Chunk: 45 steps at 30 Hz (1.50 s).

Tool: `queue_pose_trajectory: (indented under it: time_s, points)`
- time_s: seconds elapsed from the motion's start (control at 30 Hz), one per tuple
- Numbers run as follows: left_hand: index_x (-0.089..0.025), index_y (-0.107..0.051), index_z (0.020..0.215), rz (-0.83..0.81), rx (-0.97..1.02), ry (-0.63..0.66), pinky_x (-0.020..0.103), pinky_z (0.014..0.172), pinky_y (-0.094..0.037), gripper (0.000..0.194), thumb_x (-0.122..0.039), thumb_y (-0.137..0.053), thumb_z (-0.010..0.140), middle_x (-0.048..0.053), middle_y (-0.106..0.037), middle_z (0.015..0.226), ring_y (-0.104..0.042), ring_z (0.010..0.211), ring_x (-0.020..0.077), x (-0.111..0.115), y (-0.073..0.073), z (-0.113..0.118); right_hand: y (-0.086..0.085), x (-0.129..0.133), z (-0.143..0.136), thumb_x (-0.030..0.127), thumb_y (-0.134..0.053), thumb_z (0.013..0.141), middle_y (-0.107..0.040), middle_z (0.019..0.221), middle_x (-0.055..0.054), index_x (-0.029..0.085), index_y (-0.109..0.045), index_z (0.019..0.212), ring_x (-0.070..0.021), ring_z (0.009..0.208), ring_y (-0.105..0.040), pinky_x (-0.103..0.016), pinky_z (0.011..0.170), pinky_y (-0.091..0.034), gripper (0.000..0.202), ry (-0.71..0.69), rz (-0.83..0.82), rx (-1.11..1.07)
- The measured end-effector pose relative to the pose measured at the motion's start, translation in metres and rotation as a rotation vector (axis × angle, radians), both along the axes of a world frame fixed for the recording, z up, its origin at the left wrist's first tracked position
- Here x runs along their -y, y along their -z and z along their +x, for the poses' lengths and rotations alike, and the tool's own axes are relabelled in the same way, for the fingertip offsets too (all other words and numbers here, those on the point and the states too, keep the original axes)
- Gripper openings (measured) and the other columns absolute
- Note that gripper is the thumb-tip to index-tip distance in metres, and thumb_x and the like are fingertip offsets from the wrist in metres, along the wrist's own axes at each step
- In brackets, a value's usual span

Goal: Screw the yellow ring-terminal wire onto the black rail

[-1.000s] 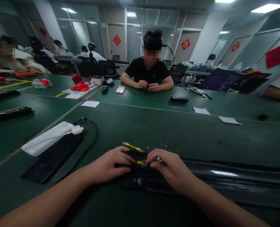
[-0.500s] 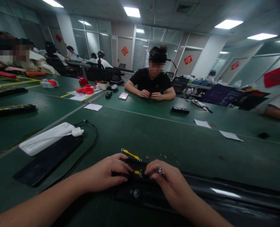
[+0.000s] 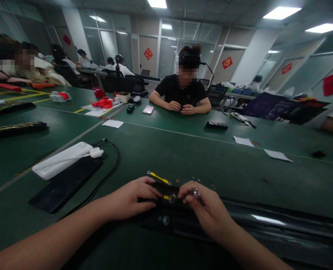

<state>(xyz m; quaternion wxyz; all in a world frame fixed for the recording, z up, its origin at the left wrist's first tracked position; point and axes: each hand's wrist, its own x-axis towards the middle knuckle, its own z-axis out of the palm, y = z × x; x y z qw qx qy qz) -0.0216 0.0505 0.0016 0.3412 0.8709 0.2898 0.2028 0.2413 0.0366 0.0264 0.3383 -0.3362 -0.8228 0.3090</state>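
Note:
A short yellow lead with a metal ring terminal [image 3: 171, 198] lies at the end of a long black housing [image 3: 256, 217]. My left hand [image 3: 140, 195] curls over the housing's end, its fingertips on the yellow sleeve behind the ring; the rest of that lead is hidden under the fingers. On the other side of the ring, my right hand [image 3: 203, 204] is closed, thumb against fingers. A small shiny metal piece [image 3: 195, 193] pokes out of it, its kind unclear. Just beyond the hands lies a second yellow lead [image 3: 159, 177] with a ring at each end.
Small metal bits [image 3: 177, 180] lie beyond the hands. To the left are a white power strip [image 3: 61, 159], a dark flat slab [image 3: 66, 187] and a black cable [image 3: 114, 165]. Across the green table [image 3: 166, 150] sits a co-worker [image 3: 180, 93], near a black tray [image 3: 216, 125].
The view has shifted slightly, so everything sits a little differently in the picture. Both hands keep nearly the same hold at the ring terminal.

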Motion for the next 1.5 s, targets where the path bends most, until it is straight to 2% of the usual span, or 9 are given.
queue_pose_trajectory:
  time_s: [0.3, 0.6, 0.93, 1.2, 1.5]
  points:
    - [-0.025, -0.068, 0.114, 0.012, 0.013, 0.01, 0.044, 0.11, -0.033, 0.027, -0.018, -0.061, 0.09, 0.003, -0.069, 0.115, -0.05, 0.12, 0.024, 0.0001, -0.0018, 0.0008, -0.0045, 0.0019, -0.0009, 0.025, -0.044, 0.097, -0.064, 0.092, -0.005, 0.02, -0.059, 0.098, -0.018, 0.084, -0.06, -0.031, 0.075, -0.046, 0.015, -0.032, -0.027, 0.101]
    - [-0.025, -0.069, 0.114, 0.016, 0.007, 0.005, 0.041, 0.109, -0.034, 0.026, -0.018, -0.061, 0.089, 0.002, -0.069, 0.115, -0.049, 0.121, 0.0236, 0.0007, -0.0003, 0.0007, -0.0011, 0.0014, -0.0005, 0.026, -0.047, 0.097, -0.064, 0.091, -0.004, 0.021, -0.058, 0.096, -0.0181, 0.083, -0.06, -0.03, 0.074, -0.046, 0.012, -0.025, -0.025, 0.096]
    - [-0.024, -0.07, 0.105, 0.016, 0.034, 0.021, 0.042, 0.114, -0.026, 0.019, -0.017, -0.059, 0.09, 0.002, -0.071, 0.109, -0.06, 0.109, 0.0198, 0.0005, -0.0009, 0.0024, -0.0014, 0.0026, -0.0023, 0.029, -0.036, 0.101, -0.063, 0.091, -0.005, 0.021, -0.058, 0.099, -0.018, 0.082, -0.06, -0.031, 0.074, -0.047, 0.023, -0.039, 0.005, 0.069]
    - [-0.024, -0.07, 0.104, 0.008, 0.028, 0.004, 0.04, 0.111, -0.032, 0.019, -0.017, -0.06, 0.089, 0.001, -0.07, 0.111, -0.054, 0.117, 0.0214, 0.0011, -0.0003, 0.0022, -0.0003, 0.001, -0.0017, 0.031, -0.044, 0.098, -0.064, 0.091, -0.005, 0.022, -0.059, 0.096, -0.0188, 0.083, -0.06, -0.031, 0.074, -0.046, 0.017, -0.028, -0.006, 0.069]
    - [-0.023, -0.07, 0.104, 0.019, 0.012, 0.013, 0.039, 0.112, -0.03, 0.019, -0.016, -0.06, 0.09, 0.001, -0.07, 0.111, -0.055, 0.116, 0.0207, 0.0007, -0.0017, 0.0024, -0.0013, 0.0018, -0.003, 0.028, -0.049, 0.096, -0.063, 0.089, -0.003, 0.021, -0.059, 0.094, -0.0175, 0.081, -0.06, -0.029, 0.073, -0.045, 0.012, -0.027, -0.033, 0.066]
